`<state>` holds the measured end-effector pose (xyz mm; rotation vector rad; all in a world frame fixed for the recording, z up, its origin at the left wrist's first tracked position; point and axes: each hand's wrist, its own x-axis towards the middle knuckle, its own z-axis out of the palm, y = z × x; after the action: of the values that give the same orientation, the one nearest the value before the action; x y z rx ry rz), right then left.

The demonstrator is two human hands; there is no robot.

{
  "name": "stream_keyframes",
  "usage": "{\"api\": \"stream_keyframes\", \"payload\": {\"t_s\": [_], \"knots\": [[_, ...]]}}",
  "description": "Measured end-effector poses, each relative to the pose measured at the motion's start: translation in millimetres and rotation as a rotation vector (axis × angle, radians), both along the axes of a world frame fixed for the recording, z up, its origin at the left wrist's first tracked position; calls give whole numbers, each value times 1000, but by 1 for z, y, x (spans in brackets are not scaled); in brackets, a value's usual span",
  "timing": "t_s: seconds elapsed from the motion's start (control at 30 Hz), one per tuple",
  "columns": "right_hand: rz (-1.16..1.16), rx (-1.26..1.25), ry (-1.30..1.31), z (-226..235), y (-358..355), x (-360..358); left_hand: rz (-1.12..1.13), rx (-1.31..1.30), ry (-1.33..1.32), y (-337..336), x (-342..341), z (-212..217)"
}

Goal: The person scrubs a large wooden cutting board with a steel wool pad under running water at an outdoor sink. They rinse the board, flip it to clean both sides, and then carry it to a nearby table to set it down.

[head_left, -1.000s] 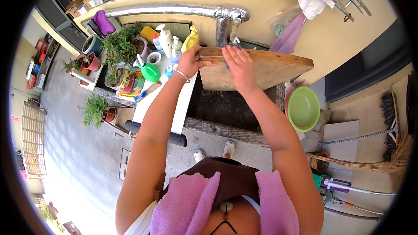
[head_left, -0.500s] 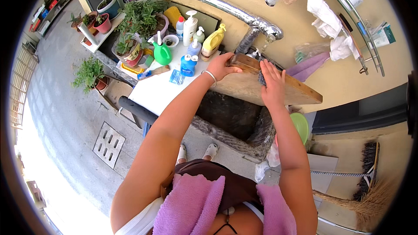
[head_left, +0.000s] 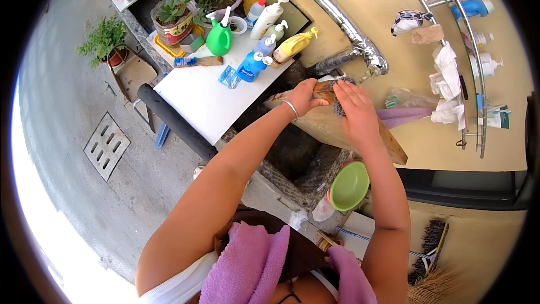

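A thick wooden board (head_left: 318, 126) stands tilted over the dark stone sink (head_left: 293, 192), its upper edge raised. My left hand (head_left: 305, 97) is closed around that upper edge, near the board's left end, with the thumb on the near face. Just to the right, my right hand (head_left: 358, 111) presses a dark grey mesh scourer (head_left: 338, 107) against the same edge. Its fingers lie over the scourer, which shows above and beside them. The two hands are close together. Most of the board's far face is hidden.
Left of the sink, a white tabletop (head_left: 194, 101) holds a blue bottle (head_left: 251, 68), a yellow pump bottle (head_left: 292, 48), a green watering can (head_left: 219, 39) and a brush (head_left: 198, 62). A foil-wrapped pipe (head_left: 333, 10) runs behind. A green basin (head_left: 350, 186) and wall rack (head_left: 479, 79) are right.
The view has turned and shifted. The scourer under my right hand has gone from the board's near face up over its edge. My left hand is now closer to my right.
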<state>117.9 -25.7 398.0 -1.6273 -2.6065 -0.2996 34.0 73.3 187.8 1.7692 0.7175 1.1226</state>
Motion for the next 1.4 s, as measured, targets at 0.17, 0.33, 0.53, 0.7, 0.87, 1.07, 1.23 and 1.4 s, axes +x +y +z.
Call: {"api": "stream_keyframes", "payload": {"t_s": [0.17, 0.33, 0.53, 0.7, 0.87, 1.07, 1.23, 1.4], "knots": [[-84, -74, -573, -57, 51, -39, 19, 284, 19, 11, 17, -15], [106, 17, -349, -26, 33, -27, -43, -40, 143, 5, -18, 2], [-57, -26, -542, -43, 32, -28, -134, -20, 133, 3, -4, 5], [68, 88, -25, -23, 1, 15, -116, -31, 218, 14, -11, 11], [-159, 183, 131, -25, -61, 89, -182, -48, 413, 19, -12, 31], [-478, 373, 181, -51, -165, 213, 131, 448, 243, -8, -6, 69], [-686, 486, 248, -74, -221, 253, -108, 963, 569, -89, 55, 173], [-725, 725, 851, -109, -250, 257, -315, 894, 998, -122, 131, 163]]}}
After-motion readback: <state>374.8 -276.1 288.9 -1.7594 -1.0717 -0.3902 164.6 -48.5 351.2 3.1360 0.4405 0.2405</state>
